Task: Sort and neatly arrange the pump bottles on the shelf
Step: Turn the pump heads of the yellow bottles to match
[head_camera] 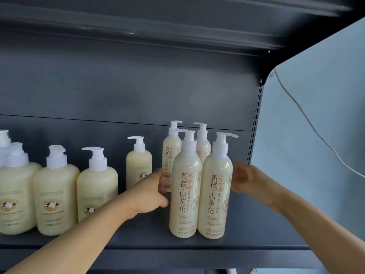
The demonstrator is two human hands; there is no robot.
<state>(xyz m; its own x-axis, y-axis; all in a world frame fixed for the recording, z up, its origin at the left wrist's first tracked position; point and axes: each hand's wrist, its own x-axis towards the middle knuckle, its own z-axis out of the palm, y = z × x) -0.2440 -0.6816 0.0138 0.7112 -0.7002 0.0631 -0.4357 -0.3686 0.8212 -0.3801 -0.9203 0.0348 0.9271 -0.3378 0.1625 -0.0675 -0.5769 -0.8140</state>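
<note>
Partly blurred: left hand (153, 191) curled on rear tall bottle (170, 155), fingers hidden behind front tall bottle (185, 186). Right hand (247, 180) beside right front bottle (215, 186), grasp unclear. Near shelf (138, 240) right end.

We have a single head-worn view, close to the shelf (246, 232), facing its dark back panel (138, 86) slightly from below; both forearms enter from the lower corners, and a pale wall (325, 95) fills the right edge.
</note>
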